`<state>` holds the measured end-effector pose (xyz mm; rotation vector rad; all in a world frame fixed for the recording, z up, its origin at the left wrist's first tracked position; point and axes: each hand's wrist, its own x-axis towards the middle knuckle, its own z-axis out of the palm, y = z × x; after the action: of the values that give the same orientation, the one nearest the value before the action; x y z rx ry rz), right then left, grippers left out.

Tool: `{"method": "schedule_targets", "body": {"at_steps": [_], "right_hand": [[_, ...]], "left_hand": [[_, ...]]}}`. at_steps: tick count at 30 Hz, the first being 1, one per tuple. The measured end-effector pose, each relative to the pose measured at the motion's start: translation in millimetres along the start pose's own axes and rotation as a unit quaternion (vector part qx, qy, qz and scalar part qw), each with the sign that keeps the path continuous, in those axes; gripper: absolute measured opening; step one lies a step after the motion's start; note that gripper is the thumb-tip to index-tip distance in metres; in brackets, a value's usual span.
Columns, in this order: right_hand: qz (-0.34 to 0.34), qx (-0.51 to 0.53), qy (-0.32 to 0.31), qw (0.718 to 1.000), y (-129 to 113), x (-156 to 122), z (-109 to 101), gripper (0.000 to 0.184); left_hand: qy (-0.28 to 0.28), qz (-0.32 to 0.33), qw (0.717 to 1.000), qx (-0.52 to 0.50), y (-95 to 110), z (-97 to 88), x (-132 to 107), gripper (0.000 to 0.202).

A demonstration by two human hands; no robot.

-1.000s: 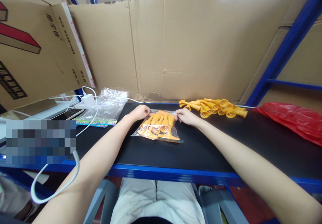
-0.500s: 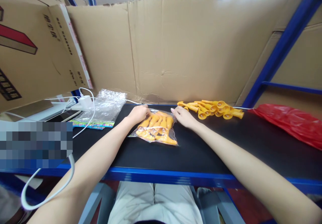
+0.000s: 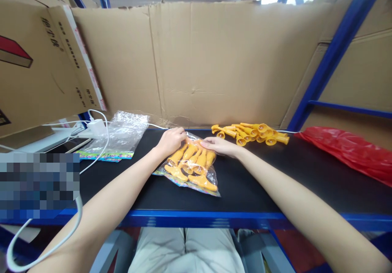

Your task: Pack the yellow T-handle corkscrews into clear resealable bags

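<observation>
A clear plastic bag (image 3: pixel 180 180) with a colourful printed lower edge lies on the black tabletop in front of me. Several yellow horn-shaped plastic pieces (image 3: pixel 200 162) show through its film. My left hand (image 3: pixel 172 142) is closed at the bag's upper left edge, its fingertips partly hidden. On the opposite side, my right hand (image 3: pixel 221 146) pinches the upper right part of the bag between thumb and fingers. Behind the right hand, a loose pile of similar yellow pieces (image 3: pixel 252 133) rests near the cardboard wall.
Clear bags (image 3: pixel 124 136) with printed edges lie at the left, near a white charger (image 3: pixel 96 127), cables and a phone (image 3: pixel 69 145). A red plastic bag (image 3: pixel 346 150) lies at the right. Cardboard (image 3: pixel 211 64) walls the back; a blue rail (image 3: pixel 199 220) edges the table's front.
The filled bag has come nearer to me, and more of its printed edge shows. My right hand has moved from beside the bag onto its upper right part. The view has shifted slightly.
</observation>
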<state>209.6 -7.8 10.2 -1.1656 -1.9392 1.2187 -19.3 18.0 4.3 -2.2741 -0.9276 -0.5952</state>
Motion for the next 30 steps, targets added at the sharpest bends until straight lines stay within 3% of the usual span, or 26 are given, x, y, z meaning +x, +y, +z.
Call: {"method": "schedule_targets", "body": {"at_steps": [6, 12, 17, 20, 22, 25, 28, 30], "right_hand": [[0.023, 0.11, -0.101, 0.988, -10.1, -9.6, 5.3, 0.041], [0.052, 0.189, -0.117, 0.974, -13.5, -8.1, 14.6, 0.041], [0.015, 0.221, -0.055, 0.974, -13.2, -6.4, -2.9, 0.035], [-0.013, 0.248, 0.027, 0.968, -16.7, -10.4, -34.8, 0.029], [-0.039, 0.272, 0.115, 0.955, -22.2, -15.0, -61.5, 0.022], [-0.116, 0.315, 0.305, 0.891, -32.1, -22.6, -104.4, 0.019], [-0.189, 0.323, 0.538, 0.755, -30.8, -30.1, -150.7, 0.024], [-0.185, 0.274, 0.678, 0.656, -15.7, -37.6, -183.4, 0.033]], "left_hand": [[0.022, -0.007, 1.0, 0.004, 9.2, -9.3, 2.9, 0.021], [0.027, -0.001, 0.999, -0.037, 13.3, -16.2, 6.9, 0.024], [0.106, -0.053, 0.986, -0.115, -0.1, -22.0, 6.6, 0.029], [0.149, -0.115, 0.97, -0.155, -12.9, -22.4, 2.7, 0.03], [0.151, -0.14, 0.966, -0.157, -20.6, -18.5, -1.3, 0.028], [0.116, -0.152, 0.972, -0.14, -28.2, -7.7, -7.5, 0.027], [0.065, -0.147, 0.979, -0.123, -31.5, 3.4, -12.1, 0.027], [0.033, -0.144, 0.982, -0.118, -32.2, 8.9, -13.7, 0.028]]}}
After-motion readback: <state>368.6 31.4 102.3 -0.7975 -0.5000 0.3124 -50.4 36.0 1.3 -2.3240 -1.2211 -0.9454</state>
